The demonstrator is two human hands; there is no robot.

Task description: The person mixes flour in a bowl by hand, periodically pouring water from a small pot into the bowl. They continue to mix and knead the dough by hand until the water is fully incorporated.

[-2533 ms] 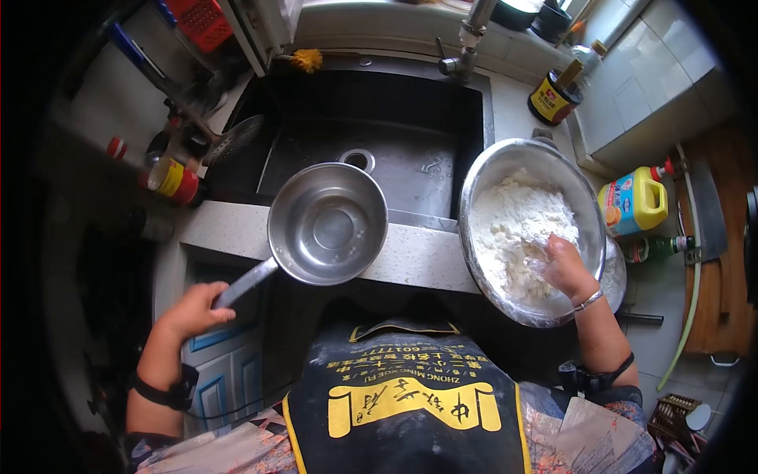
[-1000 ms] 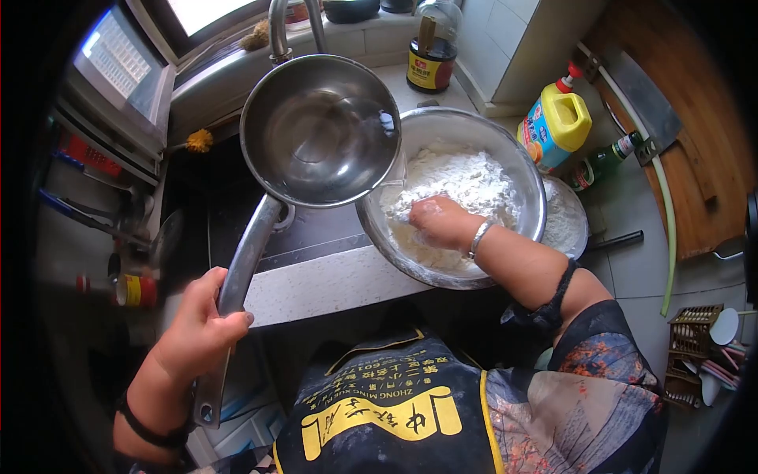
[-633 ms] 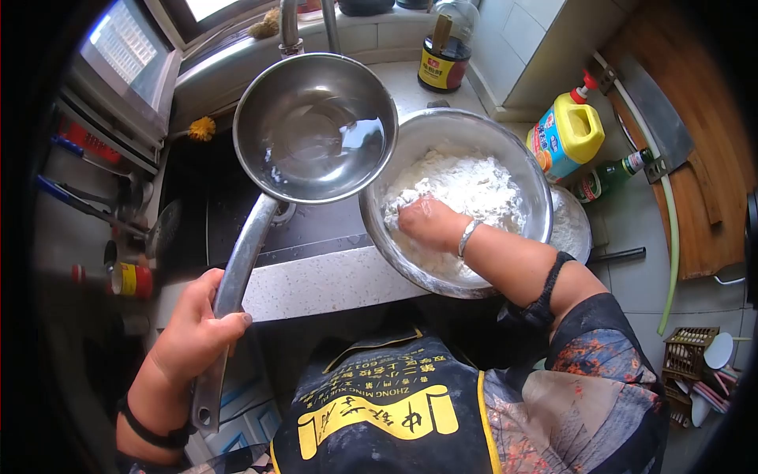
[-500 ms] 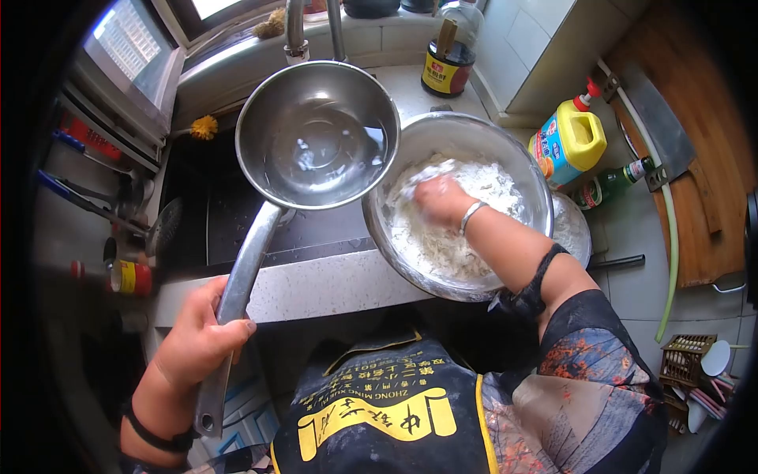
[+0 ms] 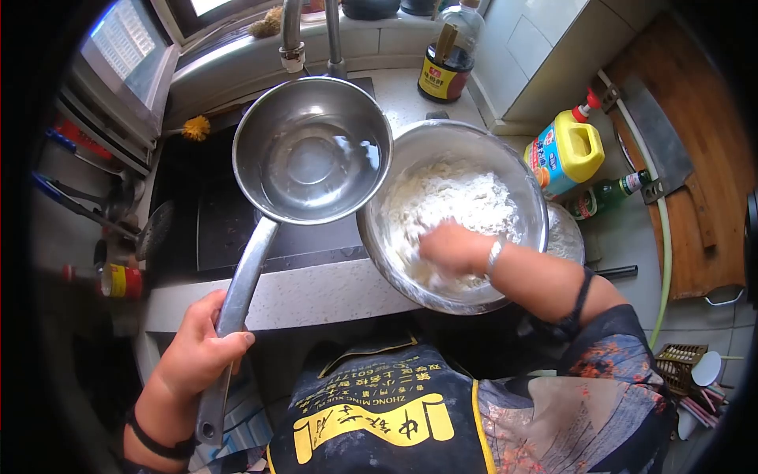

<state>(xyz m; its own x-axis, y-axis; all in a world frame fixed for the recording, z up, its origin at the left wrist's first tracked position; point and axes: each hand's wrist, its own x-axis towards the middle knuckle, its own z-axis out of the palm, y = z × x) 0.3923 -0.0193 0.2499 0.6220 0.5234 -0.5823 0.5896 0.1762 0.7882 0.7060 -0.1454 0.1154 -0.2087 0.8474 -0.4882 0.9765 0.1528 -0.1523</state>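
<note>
Has drawn right hand (image 5: 456, 246) toward near rim of bowl (image 5: 517, 175), working flour (image 5: 466, 197); cannot tell finger pose through blur. Holds pan (image 5: 308, 162) over sink (image 5: 221, 229) with curled left hand (image 5: 193, 347); seems to need keeping level.

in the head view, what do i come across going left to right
Jar with a red and yellow label → yellow tufted brush → round body of the steel pan → large metal bowl → yellow jug → cleaver
</note>
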